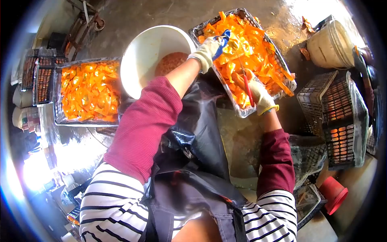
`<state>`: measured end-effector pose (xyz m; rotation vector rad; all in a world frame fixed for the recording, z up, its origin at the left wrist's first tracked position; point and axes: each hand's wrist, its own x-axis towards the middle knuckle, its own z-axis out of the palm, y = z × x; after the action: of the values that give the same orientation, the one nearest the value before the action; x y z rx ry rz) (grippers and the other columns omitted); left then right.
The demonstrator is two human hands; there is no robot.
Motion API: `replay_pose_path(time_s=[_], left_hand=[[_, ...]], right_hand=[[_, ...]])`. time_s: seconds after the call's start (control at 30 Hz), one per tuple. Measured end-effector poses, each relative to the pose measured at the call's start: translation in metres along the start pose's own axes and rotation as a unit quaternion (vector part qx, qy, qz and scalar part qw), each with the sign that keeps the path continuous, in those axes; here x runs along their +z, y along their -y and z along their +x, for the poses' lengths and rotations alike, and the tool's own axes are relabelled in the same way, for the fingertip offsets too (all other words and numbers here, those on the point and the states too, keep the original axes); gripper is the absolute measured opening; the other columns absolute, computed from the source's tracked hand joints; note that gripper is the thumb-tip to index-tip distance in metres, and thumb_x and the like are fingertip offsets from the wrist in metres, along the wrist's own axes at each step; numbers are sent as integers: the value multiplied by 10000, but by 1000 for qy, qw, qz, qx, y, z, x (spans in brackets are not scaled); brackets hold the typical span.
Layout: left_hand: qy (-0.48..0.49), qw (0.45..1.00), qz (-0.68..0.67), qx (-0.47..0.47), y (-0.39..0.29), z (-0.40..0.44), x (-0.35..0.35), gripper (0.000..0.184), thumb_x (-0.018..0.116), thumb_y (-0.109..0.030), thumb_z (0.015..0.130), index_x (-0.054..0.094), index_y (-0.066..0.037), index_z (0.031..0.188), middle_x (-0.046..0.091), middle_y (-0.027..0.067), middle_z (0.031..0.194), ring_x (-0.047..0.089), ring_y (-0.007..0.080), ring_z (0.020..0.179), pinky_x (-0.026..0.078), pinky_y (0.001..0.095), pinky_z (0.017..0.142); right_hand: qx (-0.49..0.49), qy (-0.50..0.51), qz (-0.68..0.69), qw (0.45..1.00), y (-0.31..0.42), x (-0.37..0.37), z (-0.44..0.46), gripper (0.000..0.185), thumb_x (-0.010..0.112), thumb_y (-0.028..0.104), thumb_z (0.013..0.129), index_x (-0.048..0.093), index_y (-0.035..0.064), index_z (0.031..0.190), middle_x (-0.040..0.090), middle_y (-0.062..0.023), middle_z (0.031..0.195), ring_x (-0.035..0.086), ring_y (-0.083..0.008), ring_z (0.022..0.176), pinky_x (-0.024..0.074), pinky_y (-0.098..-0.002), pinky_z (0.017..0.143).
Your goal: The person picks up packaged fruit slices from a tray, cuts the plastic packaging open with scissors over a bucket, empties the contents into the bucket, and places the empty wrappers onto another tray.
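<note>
My left hand (209,48), in a pale glove with blue fingers, is over the upper left part of a black crate (225,93) heaped with glossy orange pieces (250,40) that look like plastic wrappers. Its fingers are curled together against the pile, and what they pinch cannot be made out. Lower in the same crate, my right hand (258,93), in a pale glove with a yellow cuff, grips a red-handled knife (247,90). The thin blade points up and away over the orange pieces.
A white bucket (135,52) with reddish-brown contents stands left of the crate. Farther left is another crate (58,117) of orange pieces. Stacked black crates (344,117), a cream bucket (328,44) and a red bucket (333,195) are at the right. The floor (161,12) looks wet.
</note>
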<state>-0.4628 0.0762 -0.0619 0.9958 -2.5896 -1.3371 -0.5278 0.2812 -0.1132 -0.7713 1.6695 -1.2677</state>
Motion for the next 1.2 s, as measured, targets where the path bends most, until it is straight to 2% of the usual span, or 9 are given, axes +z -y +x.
replay_pose_path(time_s=[0.27,0.4,0.43,0.57,0.8,0.93,1.03,1.1,1.2], left_hand=[[-5,990,-113,85,33,15,15,514,439,-460,938,537,-56,1238,625,114,1124,596,184,1005,457,276,863],[66,976,-116,170,36,6,17,468,672,-258,839,533,-36,1227,604,80,1146,602,164,964,526,287,817],[169,902,-388,-86,28,4,22,462,703,-201,816,537,-33,1214,603,86,1136,610,166,946,551,293,776],[175,931,-312,-76,48,11,38,402,634,-212,869,528,21,1180,633,126,1022,651,216,866,571,284,688],[200,881,-388,-181,19,-4,23,344,564,-248,913,554,34,1110,655,167,917,667,244,825,558,294,718],[220,893,-358,-163,24,0,33,337,569,-262,908,576,32,1072,658,143,879,665,236,820,554,300,704],[199,933,-252,-163,17,0,34,339,570,-282,906,597,22,1055,656,124,903,646,186,825,525,278,702],[170,981,-25,-86,20,8,31,343,570,-298,904,608,8,1057,654,111,930,624,145,834,499,259,709],[120,982,-140,-42,46,16,42,401,588,-379,878,614,-44,1096,642,64,966,567,102,863,450,250,756]], right_hand=[[132,-43,15,990,19,4,0,485,543,477,874,600,40,1076,675,-74,686,611,-145,598,478,-275,584],[162,-47,-38,985,17,2,1,476,597,431,848,556,41,1119,674,-96,762,617,-161,625,486,-287,605],[162,-57,0,985,15,3,2,479,629,398,830,538,44,1141,665,-108,776,622,-166,647,493,-291,621],[-8,-130,-135,982,-26,6,17,514,620,430,834,522,42,1157,659,-97,781,646,-180,695,501,-281,679],[184,-47,-31,981,4,-7,2,473,633,383,841,539,33,1145,656,-147,956,618,-228,868,463,-327,719],[-84,-183,-262,944,-29,0,20,502,590,455,849,580,16,1091,684,-86,767,633,-191,641,498,-272,666],[154,-71,-69,983,-3,-3,13,505,566,478,861,588,19,1069,689,-96,787,625,-181,610,502,-264,637],[171,-54,-45,983,14,0,6,504,544,494,869,601,27,1048,690,-97,776,629,-177,615,503,-272,629],[169,-39,-40,984,24,3,5,505,511,512,882,616,38,1021,686,-93,741,619,-152,580,483,-258,560]])
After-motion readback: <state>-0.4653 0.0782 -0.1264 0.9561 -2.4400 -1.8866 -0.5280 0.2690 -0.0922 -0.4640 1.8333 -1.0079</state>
